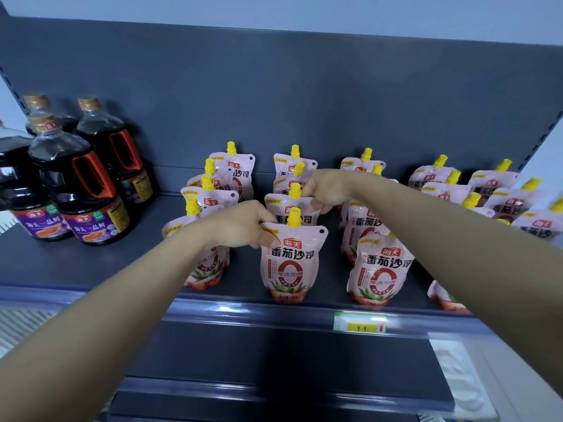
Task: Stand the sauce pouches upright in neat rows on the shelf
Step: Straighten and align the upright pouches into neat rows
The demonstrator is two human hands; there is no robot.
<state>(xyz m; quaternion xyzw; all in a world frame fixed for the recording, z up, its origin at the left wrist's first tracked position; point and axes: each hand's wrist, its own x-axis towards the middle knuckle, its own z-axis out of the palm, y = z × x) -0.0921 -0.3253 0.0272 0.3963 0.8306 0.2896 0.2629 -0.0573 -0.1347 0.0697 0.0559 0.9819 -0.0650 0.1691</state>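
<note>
Pinching the top left corner of the front pouch (291,263) with my left hand (240,223), I hold it upright near the front edge of the shelf (91,260). My right hand (326,188), just behind, curls its fingers round the top right corner of the next pouch (285,217). Other pouches (380,269) stand in rows beside both hands; dark bottles (88,190) stand far left of my left hand.

pouches (288,263): glossy plastic film | shelf (91,257): matt grey metal | bottles (88,190): shiny plastic
</note>
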